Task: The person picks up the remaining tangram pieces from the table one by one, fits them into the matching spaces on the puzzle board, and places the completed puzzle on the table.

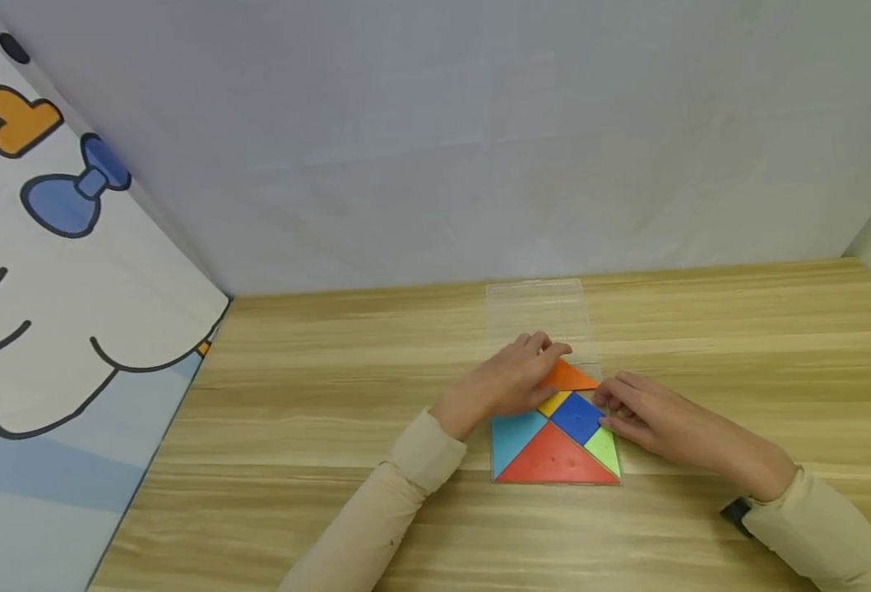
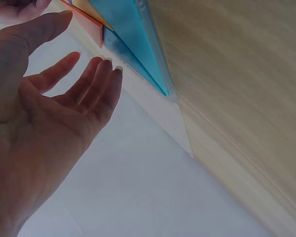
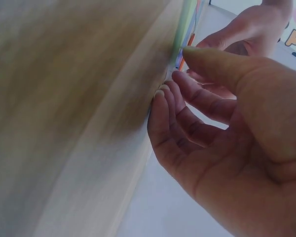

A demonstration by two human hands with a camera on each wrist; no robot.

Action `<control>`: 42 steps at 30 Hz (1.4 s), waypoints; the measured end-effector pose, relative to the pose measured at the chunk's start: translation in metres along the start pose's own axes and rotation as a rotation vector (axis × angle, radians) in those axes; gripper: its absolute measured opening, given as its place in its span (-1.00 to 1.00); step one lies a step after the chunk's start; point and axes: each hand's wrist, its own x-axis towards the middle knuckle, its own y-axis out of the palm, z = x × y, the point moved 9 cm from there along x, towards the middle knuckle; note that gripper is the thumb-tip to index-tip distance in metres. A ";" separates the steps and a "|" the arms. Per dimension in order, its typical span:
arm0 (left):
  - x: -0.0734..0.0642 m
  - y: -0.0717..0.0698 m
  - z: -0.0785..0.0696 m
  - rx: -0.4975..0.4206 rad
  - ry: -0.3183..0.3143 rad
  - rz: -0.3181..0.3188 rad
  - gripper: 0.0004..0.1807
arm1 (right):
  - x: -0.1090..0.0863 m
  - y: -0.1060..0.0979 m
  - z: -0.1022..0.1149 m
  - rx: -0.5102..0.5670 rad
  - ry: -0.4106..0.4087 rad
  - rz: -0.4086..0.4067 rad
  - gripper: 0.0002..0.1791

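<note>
Tangram pieces lie together in a clear plastic case (image 1: 620, 478): an orange triangle (image 1: 570, 377), a yellow piece (image 1: 553, 403), a blue square (image 1: 577, 418), a green triangle (image 1: 604, 449), a red triangle (image 1: 553, 460) and a light-blue piece (image 1: 515, 436). Over the upper left of the set is my left hand (image 1: 509, 378), partly covering the orange and yellow pieces. Its fingers bend loosely, with nothing between them in the left wrist view. My right hand (image 1: 653, 415) is at the right edge, thumb tip by the blue square, fingers loosely curled near the orange triangle's point.
The case's clear lid (image 1: 535, 312) lies folded back toward the white wall covering (image 1: 405, 164). Wooden tabletop (image 1: 294, 427) spreads around the set. A cartoon-printed sheet (image 1: 72, 288) borders the left side. A small black object (image 1: 735, 515) shows at my right cuff.
</note>
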 end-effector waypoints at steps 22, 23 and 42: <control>-0.036 0.004 0.020 -0.100 -0.071 -0.055 -0.33 | -0.001 0.000 -0.002 0.017 0.011 0.008 -0.68; -0.037 0.004 0.021 -0.107 -0.071 -0.057 -0.32 | -0.001 0.000 -0.002 0.017 0.014 0.010 -0.68; -0.051 0.003 0.016 -0.157 -0.004 -0.101 -0.25 | 0.000 0.001 -0.003 0.023 0.030 0.033 -0.70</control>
